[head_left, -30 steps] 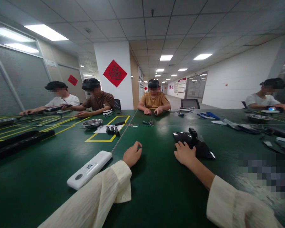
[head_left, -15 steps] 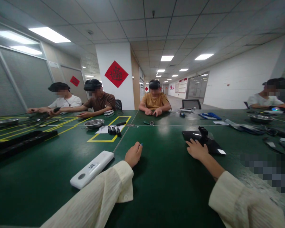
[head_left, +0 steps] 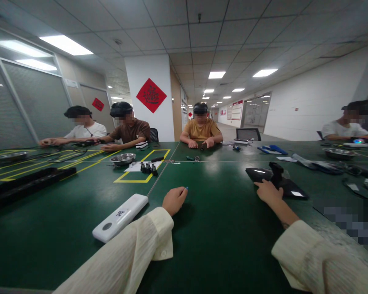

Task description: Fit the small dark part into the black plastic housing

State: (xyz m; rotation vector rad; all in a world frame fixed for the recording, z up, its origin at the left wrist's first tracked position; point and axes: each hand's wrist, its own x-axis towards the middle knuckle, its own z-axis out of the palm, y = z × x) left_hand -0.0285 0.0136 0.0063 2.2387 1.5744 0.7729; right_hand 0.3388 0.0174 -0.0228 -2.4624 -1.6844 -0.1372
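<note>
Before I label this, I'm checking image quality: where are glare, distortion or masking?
Head view: white glare streaks the black panel by the right hand; ceiling lights burn out white; side edges look stretched; pixelation masks a lower-right patch.

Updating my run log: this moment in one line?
left hand: curled, contents unclear | right hand: touching black panel | white device: near left hand
</note>
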